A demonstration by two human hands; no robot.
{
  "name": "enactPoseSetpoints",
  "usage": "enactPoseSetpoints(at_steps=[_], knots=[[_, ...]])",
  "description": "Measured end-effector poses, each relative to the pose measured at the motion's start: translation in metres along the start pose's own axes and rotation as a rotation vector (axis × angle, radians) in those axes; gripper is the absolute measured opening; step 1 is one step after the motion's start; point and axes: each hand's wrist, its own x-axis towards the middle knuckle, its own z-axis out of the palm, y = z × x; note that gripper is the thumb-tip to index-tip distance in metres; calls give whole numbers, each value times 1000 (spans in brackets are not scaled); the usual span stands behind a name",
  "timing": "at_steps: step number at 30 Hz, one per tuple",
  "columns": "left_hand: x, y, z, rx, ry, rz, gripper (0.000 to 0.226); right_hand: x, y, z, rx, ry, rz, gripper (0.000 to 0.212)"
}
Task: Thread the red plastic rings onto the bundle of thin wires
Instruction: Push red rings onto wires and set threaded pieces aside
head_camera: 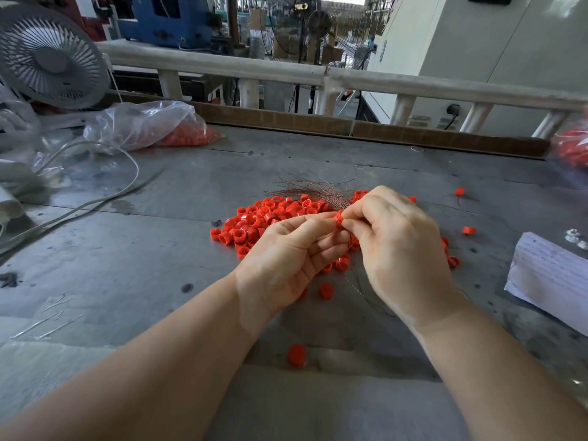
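Grey, scuffed metal worktable (159,249) fills the view, in a workshop with a pale railing (413,85) along its far side and machinery beyond. At the table's middle lies a heap of red plastic rings (264,218), and a bundle of thin wires (311,187) fans out just behind it, its long axis running roughly left to right, loose tips spreading to the left and gathered end pointing toward my right hand. Between my hands I hold one red ring (339,217) above the heap. My left hand (286,256) lies palm up, its fingertips curled onto the ring from the left; my right hand (401,237) meets it from the right, thumb and forefinger pinched closed on the same ring. Whether a wire passes through it, I cannot tell. Stray rings dot the table around my wrists. Farther out, a clear plastic bag (143,122) of red pieces sits at far left beside a grey fan (51,55), and a stack of white paper (550,275) rests at right.
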Motion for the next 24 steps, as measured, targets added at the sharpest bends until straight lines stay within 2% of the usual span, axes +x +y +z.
enactPoseSetpoints(at_steps=[2,7,10,20,24], knots=[[0,0,0,-7,2,-4,11,0,-1,0,-2,2,5,6],[0,1,-2,-14,5,14,12,1,0,-1,186,-34,61,13],[1,2,-4,19,12,15,11,0,1,-2,210,-60,67,8],[0,-2,-2,77,17,40,11,-3,1,-6,-27,-13,-41,7],[-1,-2,-2,95,3,59,11,-3,0,-6,-47,-15,-48,6]])
